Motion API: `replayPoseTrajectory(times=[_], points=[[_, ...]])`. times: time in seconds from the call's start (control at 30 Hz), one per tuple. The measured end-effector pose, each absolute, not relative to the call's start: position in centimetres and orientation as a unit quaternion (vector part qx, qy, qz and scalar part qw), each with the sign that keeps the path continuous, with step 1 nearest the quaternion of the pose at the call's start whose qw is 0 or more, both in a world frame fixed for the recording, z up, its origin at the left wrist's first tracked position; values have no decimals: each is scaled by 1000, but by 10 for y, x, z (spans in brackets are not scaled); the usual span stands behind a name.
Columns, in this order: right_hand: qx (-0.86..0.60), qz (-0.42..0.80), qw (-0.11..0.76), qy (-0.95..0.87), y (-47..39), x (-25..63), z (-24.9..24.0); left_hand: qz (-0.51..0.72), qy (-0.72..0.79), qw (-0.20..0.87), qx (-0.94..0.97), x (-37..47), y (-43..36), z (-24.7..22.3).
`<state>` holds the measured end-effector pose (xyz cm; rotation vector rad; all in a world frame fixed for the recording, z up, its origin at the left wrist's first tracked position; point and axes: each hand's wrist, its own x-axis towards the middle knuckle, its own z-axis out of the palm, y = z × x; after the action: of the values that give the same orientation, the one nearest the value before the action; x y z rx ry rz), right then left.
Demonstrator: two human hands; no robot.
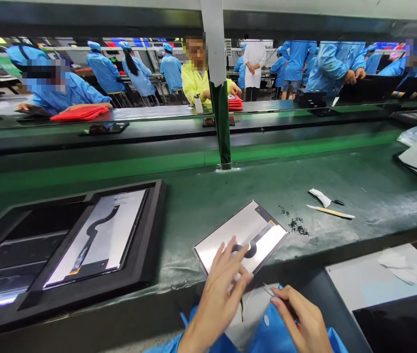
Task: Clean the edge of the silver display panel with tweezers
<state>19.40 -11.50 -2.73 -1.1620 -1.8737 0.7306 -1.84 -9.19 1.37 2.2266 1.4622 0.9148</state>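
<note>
A display panel [223, 235] with a silvery-white back and a curved black flex cable [256, 242] lies at an angle near the bench's front edge. My left hand [225, 284] is over its lower part, fingers spread, the fingertips on or just above the panel; contact is hard to tell. Close to the panel's front corner, my right hand [300, 314] pinches thin metal tweezers [268, 290], whose tips point toward the left hand. Most of the tweezers is hidden by the fingers. Black scraps [298, 226] lie just right of the panel.
A black foam tray [153, 230] at left holds another panel [98, 230]. A pale-handled blade tool [331, 212] and a paper-wrapped tool [320, 197] lie at right. A post [223, 127] stands behind. A white board [362, 274] sits lower right. Co-workers are across the bench.
</note>
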Motion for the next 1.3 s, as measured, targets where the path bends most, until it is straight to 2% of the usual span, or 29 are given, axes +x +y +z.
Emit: replayPoseTrajectory(times=[0.17,0.3,0.37,0.57,0.73,0.87,1.3], points=[[-553,398,337,-650,-111,199,-36,339,532,-15,776,-27,-34,30],[-545,423,308,-655,-112,195,-37,237,572,-102,778,-34,-3,37],[-552,410,296,-664,-113,193,-35,216,544,-85,806,-43,-8,34],[-573,336,303,-683,-112,190,-26,204,365,87,904,-77,-68,8],[-560,292,311,-710,-110,186,-21,185,349,34,918,-73,-97,-11],[-558,244,335,-718,-110,185,-17,237,345,-26,908,-57,-97,-27],[-561,185,348,-728,-106,192,-15,306,369,-17,877,-30,-100,-34]])
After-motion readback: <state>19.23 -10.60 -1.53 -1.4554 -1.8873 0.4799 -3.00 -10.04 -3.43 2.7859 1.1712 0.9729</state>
